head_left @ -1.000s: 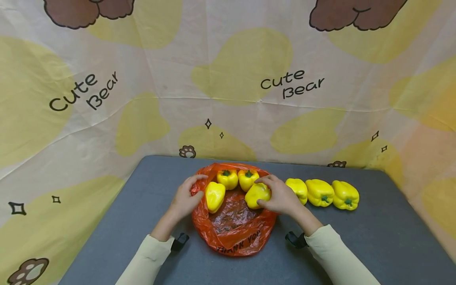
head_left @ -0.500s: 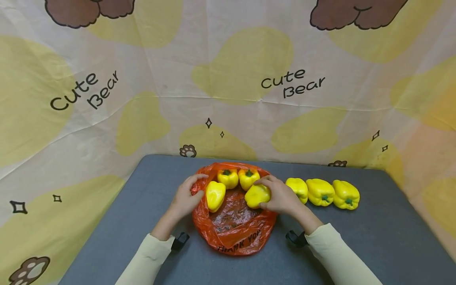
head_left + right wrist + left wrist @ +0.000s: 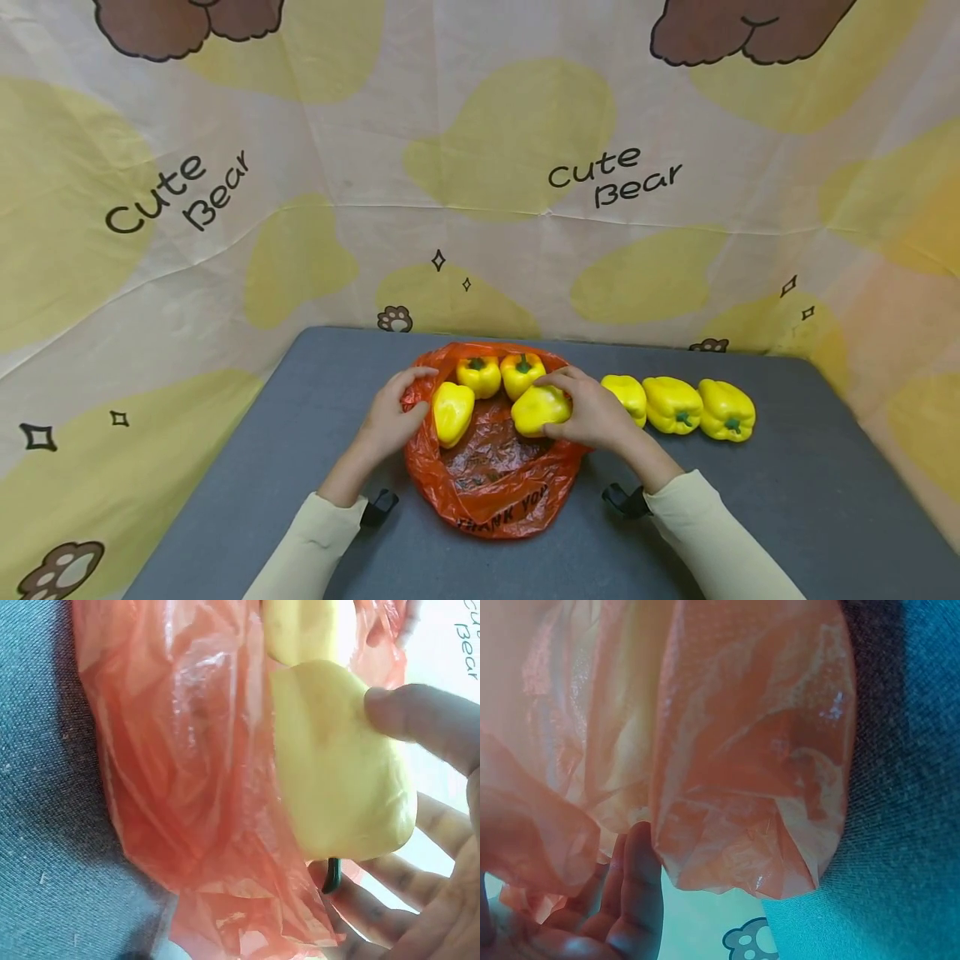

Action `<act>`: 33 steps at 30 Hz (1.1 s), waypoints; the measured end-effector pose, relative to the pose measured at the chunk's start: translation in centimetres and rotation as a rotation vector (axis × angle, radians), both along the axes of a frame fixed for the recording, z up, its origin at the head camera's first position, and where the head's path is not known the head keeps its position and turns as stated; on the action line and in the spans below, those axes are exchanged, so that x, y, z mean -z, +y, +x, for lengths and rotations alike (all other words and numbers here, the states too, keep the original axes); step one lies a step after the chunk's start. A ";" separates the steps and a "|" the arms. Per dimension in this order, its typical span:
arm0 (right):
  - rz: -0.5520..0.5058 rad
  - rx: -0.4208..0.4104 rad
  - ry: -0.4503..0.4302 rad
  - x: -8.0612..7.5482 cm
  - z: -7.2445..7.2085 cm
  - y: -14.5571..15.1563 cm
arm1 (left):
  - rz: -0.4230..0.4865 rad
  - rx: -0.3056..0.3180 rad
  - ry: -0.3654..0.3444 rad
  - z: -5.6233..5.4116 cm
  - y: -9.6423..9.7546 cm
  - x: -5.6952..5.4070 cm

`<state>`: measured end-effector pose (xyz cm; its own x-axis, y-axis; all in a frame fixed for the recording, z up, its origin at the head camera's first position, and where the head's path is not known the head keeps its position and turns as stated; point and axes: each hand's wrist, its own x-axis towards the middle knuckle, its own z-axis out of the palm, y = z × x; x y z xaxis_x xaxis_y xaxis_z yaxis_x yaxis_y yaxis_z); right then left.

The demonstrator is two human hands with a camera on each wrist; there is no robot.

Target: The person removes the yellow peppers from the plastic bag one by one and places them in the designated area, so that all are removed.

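An orange-red plastic bag (image 3: pixel 510 508) printed with "THANK YOU" stands with its mouth spread wide in the head view. My left hand (image 3: pixel 393 414) holds the bag's left rim, and in the left wrist view a fold of film lies between its thumb and fingers. On the right side of the mouth, my right hand (image 3: pixel 592 410) grips a yellow bell pepper (image 3: pixel 538 411). The right wrist view shows the thumb on this pepper's side and its green stem (image 3: pixel 332 876) by the fingers. Inside the bag sit a yellow bell pepper (image 3: pixel 453 414) at left and two more bell peppers (image 3: pixel 478 377) at the back.
To the right of the bag, three yellow bell peppers (image 3: pixel 673 406) lie in a row on the grey table (image 3: pixel 787 517). The nearest is partly hidden by my right hand. A printed cloth (image 3: pixel 480 167) hangs behind the table.
In my right hand, the bell pepper has tilted slightly and shifted a little to the left. My left hand and the bag look nearly the same.
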<state>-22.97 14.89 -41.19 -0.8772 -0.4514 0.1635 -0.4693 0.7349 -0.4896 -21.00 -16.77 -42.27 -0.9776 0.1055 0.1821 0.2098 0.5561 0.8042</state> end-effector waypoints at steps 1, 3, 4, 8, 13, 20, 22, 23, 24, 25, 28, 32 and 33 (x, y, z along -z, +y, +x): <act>-0.004 -0.001 0.003 0.0 0.0 0.0 | -0.002 0.001 0.000 0.0 0.0 0.0; -0.013 -0.008 0.011 -0.2 0.1 0.0 | -0.003 0.000 0.001 0.0 0.0 0.0; -0.017 -0.012 0.016 -0.2 0.2 0.0 | -0.002 -0.001 0.000 0.0 0.0 0.0; -0.039 -0.032 0.021 -0.5 0.5 0.0 | -0.002 -0.005 -0.005 0.0 0.0 0.0; -0.090 -0.046 0.025 -1.1 1.1 0.1 | -0.004 -0.007 -0.006 -0.1 0.0 0.0; -0.171 -0.062 0.047 -2.0 2.2 0.4 | -0.004 -0.008 -0.012 -0.1 0.0 0.2; -0.187 -0.065 0.057 -2.2 2.4 0.6 | -0.006 -0.010 -0.008 -0.2 0.0 0.2; -0.196 -0.068 0.063 -2.3 2.6 0.7 | -0.006 -0.010 -0.007 -0.2 0.0 0.2; -0.204 -0.071 0.070 -2.3 2.7 0.8 | -0.007 -0.010 -0.007 -0.2 -0.1 0.2; -0.214 -0.075 0.076 -2.4 2.8 0.9 | -0.007 -0.011 -0.005 -0.2 -0.1 0.2; -0.234 -0.088 0.098 -2.5 3.2 1.4 | -0.010 -0.012 -0.004 -0.2 -0.1 0.1; -0.257 -0.095 0.093 -3.0 3.9 2.1 | -0.012 -0.012 -0.007 -0.1 0.0 0.1; -0.260 -0.092 0.086 -3.1 4.1 2.3 | -0.012 -0.011 -0.008 -0.1 0.0 0.1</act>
